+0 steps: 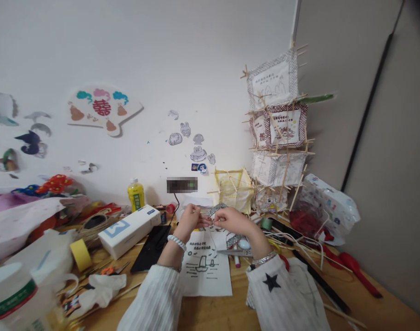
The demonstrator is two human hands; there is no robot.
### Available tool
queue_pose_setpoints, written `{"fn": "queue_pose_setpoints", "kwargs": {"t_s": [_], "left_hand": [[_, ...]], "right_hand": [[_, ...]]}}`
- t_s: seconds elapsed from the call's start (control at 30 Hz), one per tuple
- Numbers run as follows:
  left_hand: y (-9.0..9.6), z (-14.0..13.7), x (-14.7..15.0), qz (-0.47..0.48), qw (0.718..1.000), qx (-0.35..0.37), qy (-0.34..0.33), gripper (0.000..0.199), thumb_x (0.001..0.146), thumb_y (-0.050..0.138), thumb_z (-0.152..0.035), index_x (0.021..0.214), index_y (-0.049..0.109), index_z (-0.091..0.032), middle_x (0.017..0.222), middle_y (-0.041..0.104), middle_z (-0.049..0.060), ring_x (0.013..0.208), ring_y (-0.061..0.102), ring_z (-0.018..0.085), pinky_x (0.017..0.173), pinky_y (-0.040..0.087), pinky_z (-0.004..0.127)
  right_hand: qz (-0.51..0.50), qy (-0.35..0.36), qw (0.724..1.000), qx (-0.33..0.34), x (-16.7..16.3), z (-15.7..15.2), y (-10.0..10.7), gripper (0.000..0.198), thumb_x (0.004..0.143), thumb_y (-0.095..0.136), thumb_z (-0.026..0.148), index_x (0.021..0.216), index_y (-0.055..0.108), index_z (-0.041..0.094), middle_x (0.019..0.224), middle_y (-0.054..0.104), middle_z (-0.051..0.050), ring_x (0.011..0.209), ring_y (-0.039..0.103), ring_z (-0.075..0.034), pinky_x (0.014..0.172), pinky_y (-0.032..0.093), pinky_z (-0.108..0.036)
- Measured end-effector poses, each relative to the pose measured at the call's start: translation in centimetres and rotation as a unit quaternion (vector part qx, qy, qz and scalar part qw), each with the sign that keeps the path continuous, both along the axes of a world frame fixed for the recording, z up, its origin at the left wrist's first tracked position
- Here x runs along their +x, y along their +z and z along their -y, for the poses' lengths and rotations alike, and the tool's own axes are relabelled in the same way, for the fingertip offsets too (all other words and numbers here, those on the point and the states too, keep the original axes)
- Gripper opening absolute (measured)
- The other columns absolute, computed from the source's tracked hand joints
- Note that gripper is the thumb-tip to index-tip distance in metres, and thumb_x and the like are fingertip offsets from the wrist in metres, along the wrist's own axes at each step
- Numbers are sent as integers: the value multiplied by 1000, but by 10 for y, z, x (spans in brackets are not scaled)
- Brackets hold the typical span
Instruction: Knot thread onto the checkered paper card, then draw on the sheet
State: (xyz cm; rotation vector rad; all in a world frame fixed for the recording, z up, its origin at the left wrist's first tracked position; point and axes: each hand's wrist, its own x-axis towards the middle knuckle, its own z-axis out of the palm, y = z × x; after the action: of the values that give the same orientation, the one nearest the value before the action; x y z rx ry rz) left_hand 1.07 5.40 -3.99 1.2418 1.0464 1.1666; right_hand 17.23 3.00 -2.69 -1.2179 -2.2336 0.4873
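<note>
White lettered paper [210,284] near left hand [192,219], right hand [233,219]; fan [100,116] reads 囍 [102,108].

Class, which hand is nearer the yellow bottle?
Left. The left hand is to the right of the yellow bottle; the right hand is farther right, beyond the left one.

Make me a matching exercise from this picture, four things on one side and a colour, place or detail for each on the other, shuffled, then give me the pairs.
Things:
1. Left hand
2. Right hand
3. Drawn sheet
4. Drink bottle

Matches:
A. Yellow, standing upright
B. Black star on the sleeve
C. Flat on the table
D. White bracelet at the wrist

Pairs: 1-D, 2-B, 3-C, 4-A
</note>
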Motion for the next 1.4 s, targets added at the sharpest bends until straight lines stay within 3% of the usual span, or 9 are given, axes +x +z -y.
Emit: {"fn": "queue_pose_setpoints", "kwargs": {"t_s": [0.23, 0.43, 0.6, 0.73, 1.1, 1.27, 1.4], "left_hand": [[-4, -4, 4, -36, 997, 60, 42, 12, 82, 42, -16, 78, 33, -23, 51, 60, -5, 33, 55, 13, 39, 43, 22], [9, 5, -6, -79, 990, 103, 55, 14, 81, 45, -19, 72, 34, -22, 57, 63, -3, 22, 39, 5, 27, 26, 16], [14, 12, -5, 16, 1000, -1, -26, 13, 85, 40, -18, 74, 32, -21, 58, 64, 0, 35, 53, 9, 36, 40, 18], [13, 13, -1, 39, 998, -21, -41, 13, 85, 42, -17, 76, 33, -20, 54, 62, 0, 45, 62, 14, 48, 50, 23], [8, 10, 0, 9, 999, -15, -46, 18, 80, 52, -20, 75, 35, -19, 53, 62, 1, 46, 62, 15, 50, 50, 26], [-1, 2, 0, -2, 998, 43, -45, 31, 63, 68, -15, 76, 40, -17, 55, 60, -2, 50, 60, 12, 55, 48, 24], [-14, -7, -2, -4, 993, 93, -72, 32, 55, 68, -11, 77, 45, -16, 55, 59, -4, 47, 54, 9, 49, 40, 20]], "right_hand": [[0, 44, 999, -16, 0, 0, -2, 7, 70, 54, 16, 67, 61, 15, 56, 49, 4, 55, 43, -9, 51, 29, -19], [-10, -17, 1000, 10, 5, 0, 0, 11, 72, 54, 21, 69, 62, 16, 54, 48, 4, 50, 39, -8, 50, 27, -19], [28, -14, 999, 15, 0, 2, 0, 10, 70, 56, 19, 69, 65, 16, 60, 55, 2, 53, 43, -9, 52, 28, -20], [45, 1, 999, 28, -5, 1, -1, 13, 72, 54, 19, 71, 67, 17, 62, 58, 1, 57, 46, -10, 53, 29, -20], [50, -42, 997, 33, 0, 1, 1, 13, 70, 55, 19, 72, 68, 18, 68, 64, -1, 62, 54, -12, 55, 32, -21], [43, -51, 997, 46, 1, 2, 2, 14, 70, 54, 19, 73, 68, 19, 70, 65, -1, 65, 55, -13, 55, 32, -21], [24, -50, 997, 55, 3, 3, 1, 14, 71, 54, 20, 73, 68, 19, 69, 64, -1, 63, 54, -12, 53, 31, -20]]}}
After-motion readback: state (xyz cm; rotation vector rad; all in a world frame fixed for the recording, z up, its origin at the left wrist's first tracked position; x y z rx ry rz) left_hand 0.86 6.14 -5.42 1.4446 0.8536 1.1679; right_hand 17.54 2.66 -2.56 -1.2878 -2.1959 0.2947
